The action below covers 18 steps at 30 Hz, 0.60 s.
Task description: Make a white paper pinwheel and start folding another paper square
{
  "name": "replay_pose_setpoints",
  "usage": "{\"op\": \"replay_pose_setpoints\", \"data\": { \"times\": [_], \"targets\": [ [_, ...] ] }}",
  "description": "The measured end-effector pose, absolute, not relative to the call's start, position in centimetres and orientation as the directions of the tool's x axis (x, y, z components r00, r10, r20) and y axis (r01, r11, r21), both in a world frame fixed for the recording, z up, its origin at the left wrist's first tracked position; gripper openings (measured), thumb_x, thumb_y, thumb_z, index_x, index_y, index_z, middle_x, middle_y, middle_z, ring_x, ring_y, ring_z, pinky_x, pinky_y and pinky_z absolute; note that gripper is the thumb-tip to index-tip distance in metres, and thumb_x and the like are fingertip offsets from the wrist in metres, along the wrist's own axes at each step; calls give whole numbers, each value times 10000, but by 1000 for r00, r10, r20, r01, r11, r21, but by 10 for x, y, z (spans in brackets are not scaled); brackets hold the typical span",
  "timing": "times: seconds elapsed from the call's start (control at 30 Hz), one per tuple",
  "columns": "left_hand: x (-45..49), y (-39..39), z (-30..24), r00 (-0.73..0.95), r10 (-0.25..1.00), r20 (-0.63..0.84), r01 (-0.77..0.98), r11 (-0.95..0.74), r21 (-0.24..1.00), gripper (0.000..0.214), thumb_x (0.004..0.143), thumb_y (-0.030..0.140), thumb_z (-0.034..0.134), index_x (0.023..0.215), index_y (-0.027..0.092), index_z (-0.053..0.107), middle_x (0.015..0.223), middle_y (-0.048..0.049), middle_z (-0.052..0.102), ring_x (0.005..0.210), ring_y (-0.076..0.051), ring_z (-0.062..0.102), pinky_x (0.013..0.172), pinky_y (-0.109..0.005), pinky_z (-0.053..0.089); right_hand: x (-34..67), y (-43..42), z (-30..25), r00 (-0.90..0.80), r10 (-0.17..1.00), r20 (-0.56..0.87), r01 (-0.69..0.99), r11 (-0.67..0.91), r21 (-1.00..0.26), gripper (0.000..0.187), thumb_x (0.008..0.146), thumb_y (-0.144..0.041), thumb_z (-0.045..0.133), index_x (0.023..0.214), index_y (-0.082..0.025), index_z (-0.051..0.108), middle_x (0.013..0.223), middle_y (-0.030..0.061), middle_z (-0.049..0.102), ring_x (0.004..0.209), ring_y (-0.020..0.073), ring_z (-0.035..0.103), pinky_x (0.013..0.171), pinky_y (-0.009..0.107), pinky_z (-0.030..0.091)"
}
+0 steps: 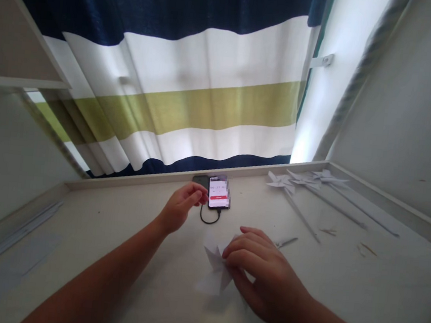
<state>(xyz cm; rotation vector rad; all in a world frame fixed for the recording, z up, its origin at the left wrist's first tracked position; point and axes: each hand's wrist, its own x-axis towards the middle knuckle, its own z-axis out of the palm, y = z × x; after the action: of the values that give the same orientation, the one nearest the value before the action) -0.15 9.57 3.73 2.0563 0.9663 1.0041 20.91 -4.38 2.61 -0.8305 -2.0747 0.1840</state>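
Observation:
My right hand (266, 270) pinches a white paper pinwheel (211, 282) near its middle, above the table. Its folded blades spread out to the left of my fingers, and the centre is hidden under the fingertips. My left hand (179, 206) is raised farther off, beside the lit phone (218, 192). Thumb and fingers are closed together there, and whatever they hold, if anything, is too small to make out. A small pair of scissors (287, 242) lies just beyond my right hand, partly covered by it.
Three paper pinwheels on sticks (282, 180) lie at the back right. Small thin wooden pieces (367, 249) are scattered nearer. A dark device (199, 179) with a cable (209, 223) is beside the phone. White paper sheets (19, 259) lie at left, and a striped curtain (206, 99) hangs behind.

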Motion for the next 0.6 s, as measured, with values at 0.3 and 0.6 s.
{"op": "replay_pose_setpoints", "data": {
  "times": [0.3, 0.6],
  "targets": [
    [-21, -12, 42, 650, 706, 283, 343, -605, 719, 267, 844, 249, 641, 1103, 188, 617, 1125, -82, 633, 1040, -211, 594, 879, -350, 499, 209, -50, 19, -592, 440, 676, 350, 895, -276, 117, 838, -76, 590, 881, -179, 621, 909, 36, 701, 818, 177, 563, 747, 342, 466],
    [-25, -21, 38, 630, 602, 492, 204, -739, 643, 238, 789, 122, 633, 1020, 180, 635, 1062, -78, 659, 998, -206, 610, 853, -359, 516, 205, -55, 24, -572, 271, 774, 295, 949, -115, 181, 785, -26, 668, 919, -147, 657, 990, 67, 729, 851, 192, 618, 744, 350, 525]
  ]
}}
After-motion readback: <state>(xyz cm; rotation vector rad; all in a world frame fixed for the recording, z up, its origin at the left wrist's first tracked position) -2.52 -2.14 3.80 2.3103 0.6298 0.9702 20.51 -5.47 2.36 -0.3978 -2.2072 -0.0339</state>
